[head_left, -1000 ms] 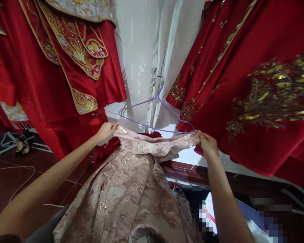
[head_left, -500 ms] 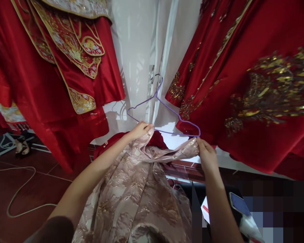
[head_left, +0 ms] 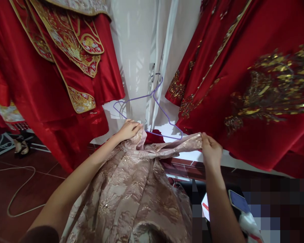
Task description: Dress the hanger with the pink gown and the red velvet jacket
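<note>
A pale pink and gold brocade dress (head_left: 131,185) spreads out in front of me, its top edge pulled wide between my hands. My left hand (head_left: 129,130) is closed on the gathered fabric at the left of that edge, close to the lower bar of a purple wire hanger (head_left: 142,97). At the other end, my right hand (head_left: 211,148) pinches the corner of the stretched top edge. The hanger tilts behind the dress, its right end just above the fabric; whether my left hand also touches it, I cannot tell.
Red embroidered garments hang at the left (head_left: 83,67) and right (head_left: 258,135), with a white curtain (head_left: 134,44) between them. A pale cable (head_left: 22,189) crosses the tiled floor. A phone (head_left: 238,201) lies at lower right; black high heels (head_left: 21,148) stand at far left.
My left hand has moved left with the fabric, and my right hand slightly right, stretching the top edge wider. The hanger has swung left, its right end now away from my right hand.
</note>
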Action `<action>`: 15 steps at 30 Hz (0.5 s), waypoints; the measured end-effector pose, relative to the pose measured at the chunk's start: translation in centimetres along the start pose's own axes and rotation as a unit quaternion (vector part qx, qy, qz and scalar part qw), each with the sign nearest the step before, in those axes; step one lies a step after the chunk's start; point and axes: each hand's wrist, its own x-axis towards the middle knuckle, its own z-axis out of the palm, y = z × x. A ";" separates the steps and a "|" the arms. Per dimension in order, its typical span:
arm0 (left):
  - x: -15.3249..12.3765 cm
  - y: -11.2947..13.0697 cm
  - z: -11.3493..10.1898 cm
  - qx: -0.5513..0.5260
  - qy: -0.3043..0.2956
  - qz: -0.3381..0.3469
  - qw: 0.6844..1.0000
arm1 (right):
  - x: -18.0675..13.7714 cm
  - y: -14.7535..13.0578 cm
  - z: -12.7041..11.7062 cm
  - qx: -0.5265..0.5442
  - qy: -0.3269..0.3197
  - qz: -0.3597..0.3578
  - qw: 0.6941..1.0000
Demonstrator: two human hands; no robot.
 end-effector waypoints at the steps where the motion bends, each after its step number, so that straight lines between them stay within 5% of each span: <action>1: 0.0 0.0 0.0 0.003 0.000 0.002 1.000 | 0.2 -0.6 0.2 -0.005 0.008 0.004 1.000; 9: 0.5 3.3 1.0 0.026 -0.035 -0.007 0.999 | 2.9 -8.3 3.1 -0.130 -0.044 -0.156 0.978; 15: 1.5 7.6 3.1 0.045 -0.019 -0.027 0.998 | 4.4 -9.4 7.3 -0.153 -0.044 -0.208 0.965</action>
